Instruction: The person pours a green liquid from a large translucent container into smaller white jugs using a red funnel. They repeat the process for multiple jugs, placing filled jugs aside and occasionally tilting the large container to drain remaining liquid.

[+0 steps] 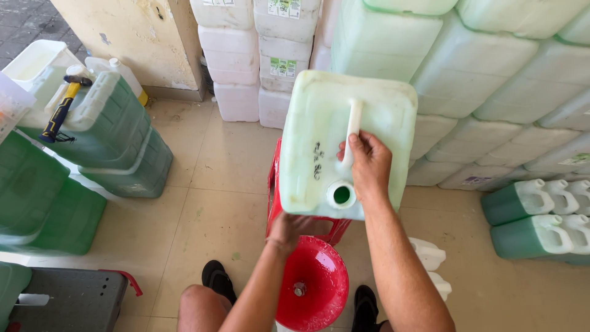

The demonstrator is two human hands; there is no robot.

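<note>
Jerrycan point(319, 147): pale green, translucent, square-sided; centre of view, tipped on its side with the top face toward the camera. Open round spout at the near lower edge, green liquid visible inside. Dark handwriting on the top face. It rests on a red crate point(273, 190).

Right hand point(367, 165): fingers closed around the can's white handle, thumb across it, just above the spout.

Left hand point(294, 229): under the near bottom edge of the can, touching it; fingers curl beneath and are hidden, so the closure cannot be told.

Funnel point(312, 284): red, wide round bowl, metal fitting at its centre; directly near of the crate, below the spout, between the person's feet in black shoes point(216, 278).

Far and right: wall of stacked pale green cans point(491, 74), lying on their sides. Far centre: stacked white cans point(246, 55) with labels.

Right, on the floor: small green jugs point(522, 209) with white caps, in rows. Two white jugs point(430, 258) lie just right of the funnel.

Left: dark green filled cans point(110, 135), stacked; a hammer point(61, 110) with yellow and blue handle lies on the top one. Near left: grey crate point(74, 301).

Floor point(209, 160): beige tiles, stained.
</note>
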